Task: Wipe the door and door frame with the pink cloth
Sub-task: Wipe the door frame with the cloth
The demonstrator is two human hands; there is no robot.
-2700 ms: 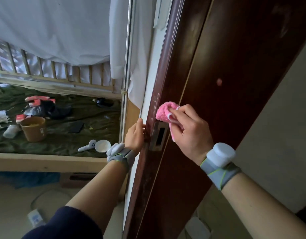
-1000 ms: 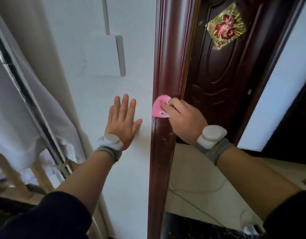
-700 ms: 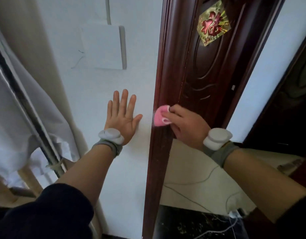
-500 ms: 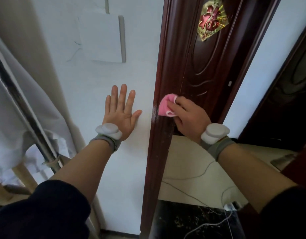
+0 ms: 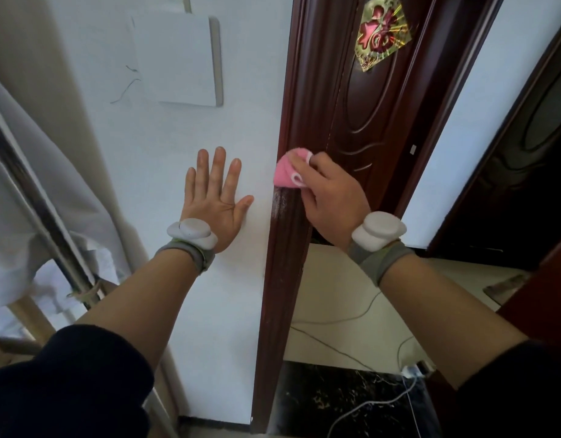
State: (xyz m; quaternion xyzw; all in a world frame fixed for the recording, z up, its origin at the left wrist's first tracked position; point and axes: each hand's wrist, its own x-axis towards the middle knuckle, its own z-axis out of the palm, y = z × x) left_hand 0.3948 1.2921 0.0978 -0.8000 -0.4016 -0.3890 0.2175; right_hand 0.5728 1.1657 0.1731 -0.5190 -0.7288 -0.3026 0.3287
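**A:** Where's the pink cloth [image 5: 287, 172] sitting right now?

**B:** It's bunched up in the right hand [image 5: 333, 200], grip curled tight around it. It's pressed against the dark door frame [image 5: 285, 263], and there are pale dusty streaks on the frame at 6 o'clock of the cloth.

**A:** And the other hand?

**B:** The left hand [image 5: 214, 200] is flat on the white wall [image 5: 178, 137] at 9 o'clock of the cloth, fingers straight and spread, grip holding nothing. The door [image 5: 361, 128] with its red-gold sticker [image 5: 383, 36] is up at 1 o'clock.
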